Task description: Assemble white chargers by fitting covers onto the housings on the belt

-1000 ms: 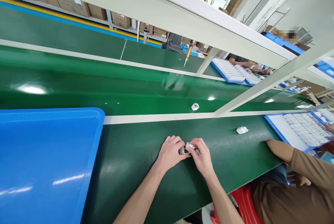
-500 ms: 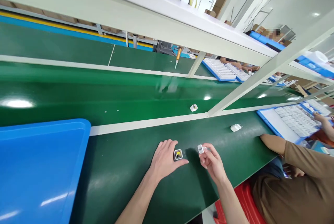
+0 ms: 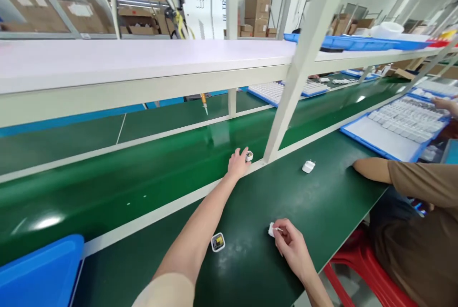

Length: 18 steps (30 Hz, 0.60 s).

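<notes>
Our left hand (image 3: 238,164) touched a part (image 3: 249,156) on the belt (image 3: 107,188), grip unclear. Our right hand (image 3: 291,245) pinched a cap (image 3: 272,229); the charger (image 3: 218,241) lay open.

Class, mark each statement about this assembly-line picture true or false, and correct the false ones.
1. The left hand reaches to a small white part beside the white post. True.
2. The right hand is empty. False: its fingers pinch a small white piece.
3. The open housing, yellow inside, lies on the green bench, in neither hand. True.
4. The white plug lies in a blue tray. False: it lies on the bare green bench, between the post and the co-worker's arm.
</notes>
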Each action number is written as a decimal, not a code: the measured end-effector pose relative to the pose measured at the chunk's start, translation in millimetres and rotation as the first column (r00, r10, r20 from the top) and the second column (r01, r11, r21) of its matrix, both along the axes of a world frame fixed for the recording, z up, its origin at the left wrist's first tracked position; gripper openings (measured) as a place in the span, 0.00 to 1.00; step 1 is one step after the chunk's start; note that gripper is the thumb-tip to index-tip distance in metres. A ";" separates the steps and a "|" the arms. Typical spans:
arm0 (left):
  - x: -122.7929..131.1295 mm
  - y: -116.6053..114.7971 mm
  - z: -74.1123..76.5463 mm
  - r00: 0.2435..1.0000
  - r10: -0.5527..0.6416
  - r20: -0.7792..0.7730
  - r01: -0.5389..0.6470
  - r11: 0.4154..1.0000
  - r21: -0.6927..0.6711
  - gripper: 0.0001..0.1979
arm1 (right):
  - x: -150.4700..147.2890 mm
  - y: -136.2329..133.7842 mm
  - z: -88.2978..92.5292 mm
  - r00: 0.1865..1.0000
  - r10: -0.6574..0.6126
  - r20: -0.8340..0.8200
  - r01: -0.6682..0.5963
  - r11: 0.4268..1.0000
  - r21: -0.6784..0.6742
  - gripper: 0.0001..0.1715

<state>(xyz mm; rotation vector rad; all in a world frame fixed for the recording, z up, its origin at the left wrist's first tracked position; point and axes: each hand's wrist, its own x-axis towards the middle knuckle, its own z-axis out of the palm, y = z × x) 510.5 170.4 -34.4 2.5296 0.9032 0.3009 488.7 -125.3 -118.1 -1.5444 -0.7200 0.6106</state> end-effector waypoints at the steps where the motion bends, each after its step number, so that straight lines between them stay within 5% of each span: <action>1: 13.8 4.7 3.4 0.999 -0.027 -0.039 0.027 0.999 0.021 0.21 | 0.3 1.2 0.4 1.000 0.007 0.012 -0.007 1.000 0.009 0.19; 4: 30.8 6.3 17.2 0.985 -0.120 -0.125 0.128 0.990 0.057 0.17 | 2.1 2.6 0.1 1.000 0.011 0.009 -0.011 0.999 0.033 0.16; 7: 1.8 -0.6 34.7 0.976 -0.163 -0.144 0.175 0.981 0.078 0.15 | 4.2 -2.2 -3.6 0.999 0.032 -0.038 -0.030 0.998 0.049 0.17; 13: -176.7 -38.6 53.1 0.989 0.053 -0.138 -0.044 0.997 0.064 0.15 | 9.8 -17.2 -7.2 0.986 0.138 -0.096 -0.134 0.990 0.039 0.18; 16: -253.9 -67.7 40.3 0.971 0.169 -0.167 -0.168 0.986 0.018 0.13 | 10.8 -14.4 1.6 0.983 0.175 -0.050 -0.174 0.984 0.029 0.16; 18: -282.4 -79.9 26.1 0.962 0.197 -0.191 -0.203 0.979 -0.009 0.11 | 8.6 -7.9 12.9 0.977 0.212 0.010 -0.212 0.977 0.029 0.14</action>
